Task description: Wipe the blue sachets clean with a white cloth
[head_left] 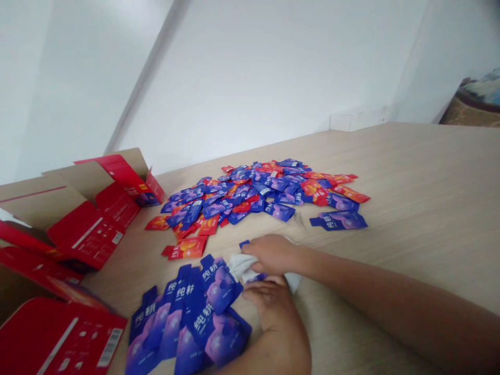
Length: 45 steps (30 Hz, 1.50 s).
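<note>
My right hand (273, 253) reaches in from the right, its fingers closed over a white cloth (237, 265) on the wooden table (410, 198). Just below it, my left hand (269, 307) is closed too, its fingertips pinching a blue sachet (255, 277) that lies partly under the cloth. Only slivers of that sachet show between the two hands. A fanned row of blue sachets (187, 317) lies right beside my left hand, on its left.
A big loose heap of blue and red sachets (265, 190) lies beyond the hands, with a single blue sachet (339, 220) and a red sachet (187, 247) apart from it. Open red cartons (86, 229) crowd the left side. A white wall stands behind the table.
</note>
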Available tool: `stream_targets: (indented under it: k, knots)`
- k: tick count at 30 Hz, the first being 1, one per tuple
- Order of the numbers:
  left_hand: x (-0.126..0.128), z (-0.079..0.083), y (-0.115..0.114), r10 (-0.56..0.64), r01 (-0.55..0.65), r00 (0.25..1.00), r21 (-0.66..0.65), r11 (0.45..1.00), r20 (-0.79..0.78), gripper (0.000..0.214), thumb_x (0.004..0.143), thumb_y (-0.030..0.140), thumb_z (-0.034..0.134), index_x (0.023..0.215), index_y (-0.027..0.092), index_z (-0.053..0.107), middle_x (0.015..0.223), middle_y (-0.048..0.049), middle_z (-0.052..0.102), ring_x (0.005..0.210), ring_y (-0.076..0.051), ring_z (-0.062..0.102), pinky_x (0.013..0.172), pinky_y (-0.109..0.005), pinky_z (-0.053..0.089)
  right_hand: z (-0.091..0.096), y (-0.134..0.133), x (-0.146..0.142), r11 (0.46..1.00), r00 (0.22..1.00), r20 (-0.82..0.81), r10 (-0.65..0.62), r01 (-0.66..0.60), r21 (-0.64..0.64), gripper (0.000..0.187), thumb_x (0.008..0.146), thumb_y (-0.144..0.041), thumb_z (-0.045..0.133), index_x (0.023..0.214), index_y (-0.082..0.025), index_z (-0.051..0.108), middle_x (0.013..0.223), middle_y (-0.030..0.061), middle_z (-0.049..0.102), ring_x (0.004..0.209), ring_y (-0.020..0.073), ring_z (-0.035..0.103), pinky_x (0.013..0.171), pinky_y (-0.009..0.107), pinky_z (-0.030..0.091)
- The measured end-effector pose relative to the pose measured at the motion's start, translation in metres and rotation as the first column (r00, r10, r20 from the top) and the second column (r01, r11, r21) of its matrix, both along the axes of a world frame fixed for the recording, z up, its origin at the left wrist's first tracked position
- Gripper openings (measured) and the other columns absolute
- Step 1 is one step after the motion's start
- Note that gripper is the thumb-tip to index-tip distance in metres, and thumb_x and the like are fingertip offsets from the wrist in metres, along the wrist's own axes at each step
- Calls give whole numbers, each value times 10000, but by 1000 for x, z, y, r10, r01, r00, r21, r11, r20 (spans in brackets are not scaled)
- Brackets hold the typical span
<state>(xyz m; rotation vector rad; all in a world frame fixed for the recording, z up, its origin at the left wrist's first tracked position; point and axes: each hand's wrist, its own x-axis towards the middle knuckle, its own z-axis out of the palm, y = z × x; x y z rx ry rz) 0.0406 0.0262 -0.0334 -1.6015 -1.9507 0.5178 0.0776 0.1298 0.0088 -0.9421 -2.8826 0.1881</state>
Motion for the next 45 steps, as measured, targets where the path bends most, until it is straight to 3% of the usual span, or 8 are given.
stream_targets:
  k: [9,14,19,24,29,34,39,45]
  knots:
    - [0,1,-1,12,-12,999,-14,1000,-49,321,784,-15,378,979,62,621,947,-271,659,843,-329,648,754,-451,430,3,24,15,964,964,-45,-261,263,48,320,842,-416,442,1076,-213,521,1003,98,633,886,244,596,673,327,416]
    - [-1,0,2,25,-24,998,-23,999,53,337,795,-7,377,1017,60,622,960,-267,658,846,-331,647,760,-471,433,18,7,9,996,993,-98,-62,68,51,330,843,-440,437,1070,-220,530,985,80,635,885,227,589,677,308,406]
    - [0,-2,3,12,-11,997,-11,1000,70,352,793,-2,366,1044,4,614,983,-295,638,878,-368,630,758,-496,438,10,-3,2,994,994,-3,109,-109,-30,347,821,-483,451,1044,-241,563,935,68,653,814,224,607,626,298,404]
    - [1,1,-1,0,0,1000,-1,1000,-21,330,789,-5,373,1011,49,612,942,-270,659,833,-335,647,755,-476,433,-2,15,9,1000,1000,-5,-24,24,-11,342,835,-443,447,1107,-254,534,963,73,651,864,232,602,651,308,405]
    - [2,5,-2,12,-12,1000,-14,1000,5,323,784,-10,388,1017,52,604,967,-257,659,857,-314,642,770,-462,426,1,29,18,982,982,-7,-190,190,21,324,852,-429,427,1081,-227,535,990,92,639,900,241,591,675,316,405]
    - [1,4,1,31,-27,993,-31,999,112,341,786,-22,379,1018,52,617,974,-269,652,876,-338,637,772,-475,427,15,15,12,996,985,-158,-72,78,34,329,877,-439,394,1073,-210,526,995,79,633,915,217,577,711,303,393]
    - [0,-3,5,33,-32,999,-21,999,43,361,795,-9,352,1036,15,620,965,-284,649,869,-355,636,769,-504,438,11,-2,2,991,991,-33,133,-134,-9,351,849,-493,408,1050,-245,553,938,61,638,814,213,594,628,294,387]
    - [1,-1,0,19,-20,996,-6,1000,-87,350,780,-13,363,1009,75,614,943,-241,672,834,-315,652,766,-479,444,-3,17,10,998,998,-7,-64,65,28,324,828,-435,449,1079,-250,537,948,66,643,848,231,597,616,295,383]
